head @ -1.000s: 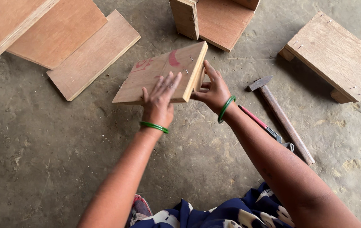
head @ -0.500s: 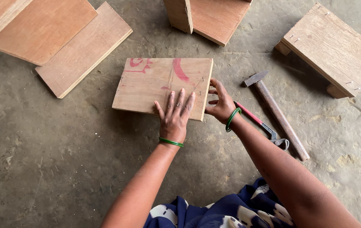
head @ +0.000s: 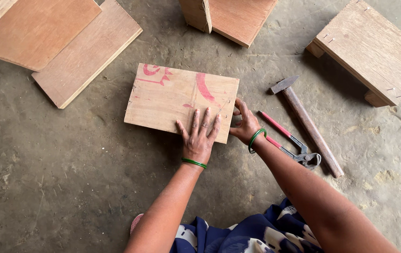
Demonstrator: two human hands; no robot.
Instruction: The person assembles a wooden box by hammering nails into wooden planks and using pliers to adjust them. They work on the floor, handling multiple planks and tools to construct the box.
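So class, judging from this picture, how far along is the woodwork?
Done: one small nailed stool stands finished at upper right. In hand: the left hand lies flat on a red-marked board, the right hand at its edge. Left: loose boards lie unjoined; hammer and pincers lie untouched.

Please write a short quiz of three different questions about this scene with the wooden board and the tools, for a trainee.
1. True or false: the left hand lies flat on top of the wooden board.
2. Which tool lies closer to the right hand: A) the hammer, or B) the red-handled pincers?
3. Fill in: the right hand touches the board at its ____ edge, as the picture shows it.

Key
1. True; its fingers are spread on the board's near right part.
2. B; the pincers lie just beside the wrist, the hammer beyond them.
3. Right.
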